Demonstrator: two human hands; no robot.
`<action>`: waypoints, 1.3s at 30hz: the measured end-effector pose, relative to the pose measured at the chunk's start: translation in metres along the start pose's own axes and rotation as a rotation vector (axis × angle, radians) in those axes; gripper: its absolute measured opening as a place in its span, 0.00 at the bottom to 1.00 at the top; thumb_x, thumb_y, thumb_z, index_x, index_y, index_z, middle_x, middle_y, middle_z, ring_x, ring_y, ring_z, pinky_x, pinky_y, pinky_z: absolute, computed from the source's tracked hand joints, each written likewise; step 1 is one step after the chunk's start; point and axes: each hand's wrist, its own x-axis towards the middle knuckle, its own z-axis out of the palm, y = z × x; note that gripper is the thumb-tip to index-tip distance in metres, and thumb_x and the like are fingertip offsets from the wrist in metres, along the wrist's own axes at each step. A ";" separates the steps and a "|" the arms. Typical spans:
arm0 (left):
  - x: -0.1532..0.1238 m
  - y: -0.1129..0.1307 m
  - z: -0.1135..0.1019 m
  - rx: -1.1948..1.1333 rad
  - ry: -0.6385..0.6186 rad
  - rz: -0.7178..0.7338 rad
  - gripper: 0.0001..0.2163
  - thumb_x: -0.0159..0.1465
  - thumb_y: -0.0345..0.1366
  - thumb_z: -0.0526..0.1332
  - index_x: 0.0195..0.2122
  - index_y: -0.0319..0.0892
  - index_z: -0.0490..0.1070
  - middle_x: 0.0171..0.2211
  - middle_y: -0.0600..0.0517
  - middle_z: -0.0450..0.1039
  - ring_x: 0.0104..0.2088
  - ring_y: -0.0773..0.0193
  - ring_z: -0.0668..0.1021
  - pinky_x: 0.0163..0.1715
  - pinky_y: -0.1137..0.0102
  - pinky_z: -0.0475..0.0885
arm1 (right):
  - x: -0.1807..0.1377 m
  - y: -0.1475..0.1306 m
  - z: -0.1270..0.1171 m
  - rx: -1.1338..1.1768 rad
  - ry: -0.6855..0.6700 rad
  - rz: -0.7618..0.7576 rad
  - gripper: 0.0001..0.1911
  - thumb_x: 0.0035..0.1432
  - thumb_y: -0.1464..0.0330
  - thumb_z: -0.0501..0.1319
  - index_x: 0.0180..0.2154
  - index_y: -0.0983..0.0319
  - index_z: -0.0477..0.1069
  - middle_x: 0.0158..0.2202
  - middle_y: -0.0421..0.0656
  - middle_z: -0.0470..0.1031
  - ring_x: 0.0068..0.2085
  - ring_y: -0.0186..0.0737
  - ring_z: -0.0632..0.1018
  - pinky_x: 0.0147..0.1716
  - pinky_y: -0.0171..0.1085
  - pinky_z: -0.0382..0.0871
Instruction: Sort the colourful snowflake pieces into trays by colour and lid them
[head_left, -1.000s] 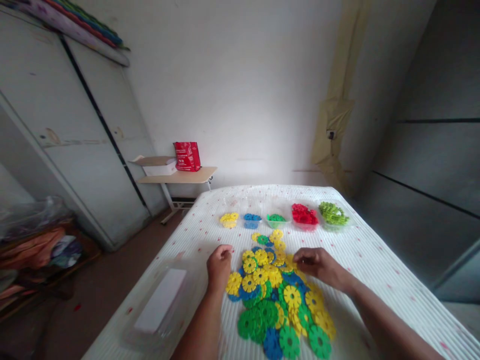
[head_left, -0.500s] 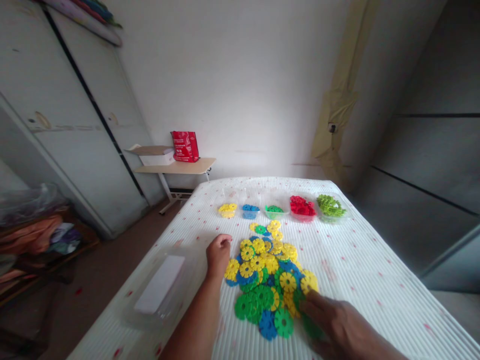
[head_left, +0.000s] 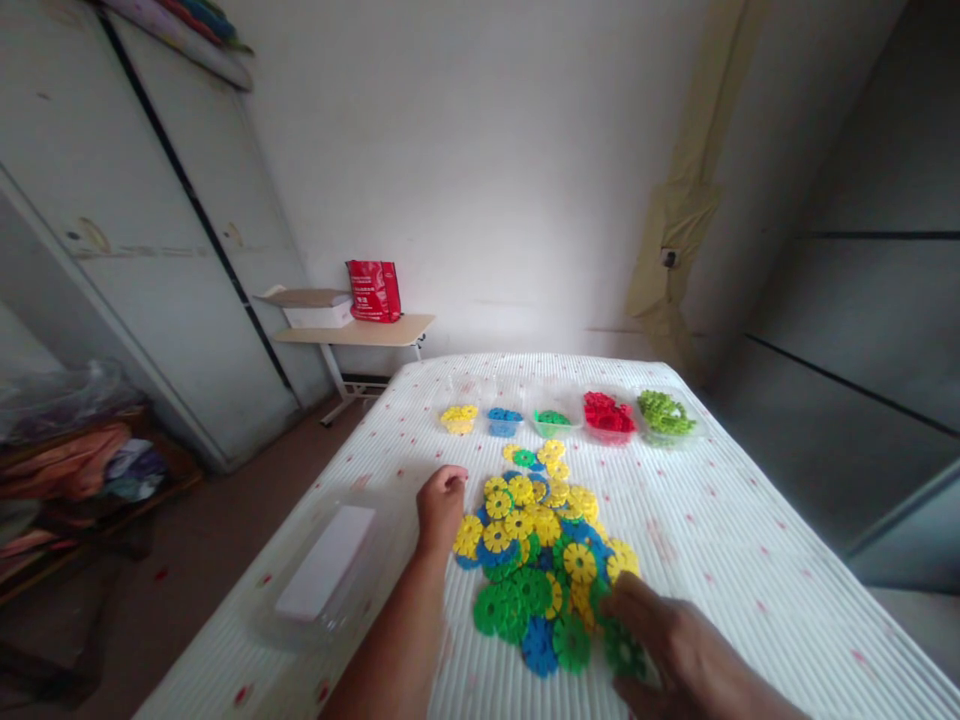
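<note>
A heap of flat, notched flower-shaped plastic discs (head_left: 544,520) in yellow, blue and green lies on the table. Beside the heap's left edge rests my left hand (head_left: 441,505), its fingers curled in; whether anything is inside them is hidden. My right hand (head_left: 679,640), a little blurred, is at the near right of the heap. Its thumb and fingers are apart around a green disc (head_left: 624,650), with no firm grip showing. More green discs (head_left: 571,642) and a blue disc (head_left: 538,645) lie just left of that hand.
Behind the heap stands a row of clear tubs with yellow pieces (head_left: 458,418), blue pieces (head_left: 505,421), green pieces (head_left: 553,421), red pieces (head_left: 608,415) and light green pieces (head_left: 664,412). A clear container (head_left: 360,580) with a white slab (head_left: 327,563) lies left of my left forearm.
The view has shifted slightly. My right hand's fingers have spread a little, uncovering more of the green disc between them. My left hand keeps its curled pose beside the heap.
</note>
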 end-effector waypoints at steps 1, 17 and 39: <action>0.000 0.000 0.000 -0.002 0.000 -0.001 0.06 0.50 0.32 0.56 0.25 0.43 0.73 0.25 0.53 0.75 0.32 0.62 0.77 0.33 0.72 0.69 | 0.003 -0.005 0.001 0.008 0.009 -0.003 0.13 0.46 0.73 0.57 0.37 0.59 0.66 0.35 0.42 0.71 0.30 0.34 0.74 0.27 0.30 0.66; 0.000 -0.001 0.000 0.007 0.004 -0.024 0.07 0.50 0.32 0.55 0.26 0.43 0.73 0.23 0.53 0.74 0.31 0.61 0.77 0.30 0.72 0.69 | 0.027 -0.022 0.042 -0.215 0.050 -0.066 0.13 0.43 0.75 0.57 0.35 0.60 0.65 0.33 0.42 0.73 0.28 0.35 0.74 0.22 0.31 0.62; 0.003 -0.010 -0.001 0.032 -0.092 0.032 0.09 0.53 0.33 0.54 0.31 0.40 0.73 0.29 0.51 0.76 0.33 0.63 0.77 0.37 0.70 0.70 | 0.185 0.062 -0.039 -0.439 0.406 0.248 0.12 0.62 0.64 0.54 0.44 0.63 0.69 0.44 0.47 0.71 0.38 0.37 0.75 0.35 0.37 0.70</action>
